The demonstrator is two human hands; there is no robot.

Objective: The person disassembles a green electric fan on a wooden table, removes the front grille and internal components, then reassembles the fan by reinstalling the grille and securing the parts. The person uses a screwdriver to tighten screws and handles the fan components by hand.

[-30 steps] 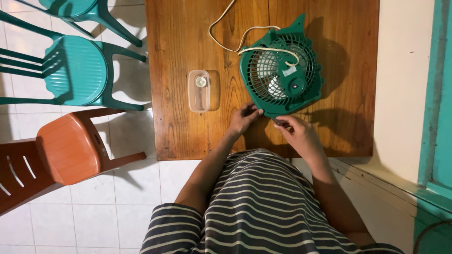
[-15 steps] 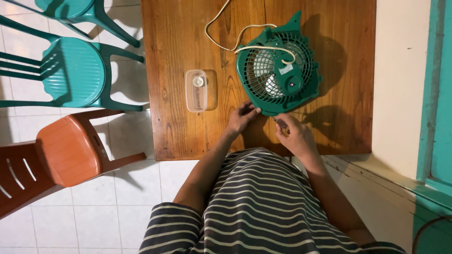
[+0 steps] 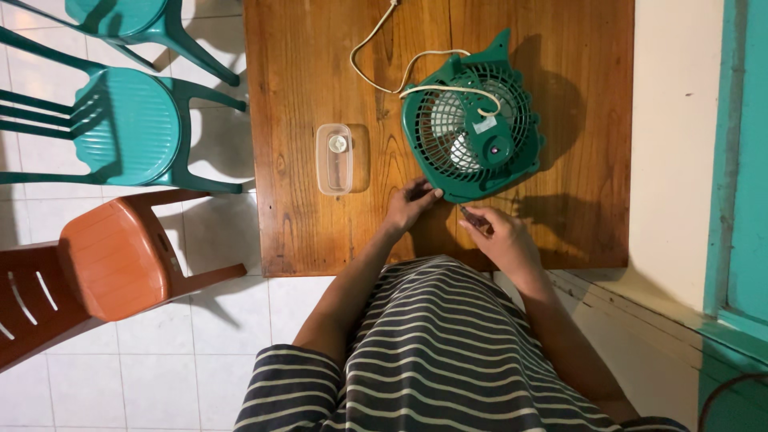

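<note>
Looking down from the head camera: a wooden table (image 3: pixel 304 96) carries a green box fan (image 3: pixel 472 120) lying flat, grille up, toward the table's right half. A cream power cord (image 3: pixel 384 76) loops from the grille leftward and runs off the top edge of the view. Left of the fan, apart from it, sits a small clear plastic container (image 3: pixel 334 158) with a round white object inside.

Left hand (image 3: pixel 410 204): fingers curled, fingertips touching the near lower edge of the fan housing; not gripping around anything that shows.

Right hand (image 3: pixel 498 236): fingers drawn together, pinching a thin dark tool (image 3: pixel 470 214) whose tip points toward the fan's near edge. Tool type cannot be told at this size. Tip is just beside the housing; contact cannot be confirmed.

Person wears a striped shirt (image 3: pixel 448 352) and stands at the near table edge.

Surroundings: white tiled floor (image 3: pixel 160 368); two teal plastic chairs (image 3: pixel 120 120) at left, an orange plastic chair (image 3: pixel 96 264) nearer the person. Teal door frame (image 3: pixel 740 160) at right.
</note>
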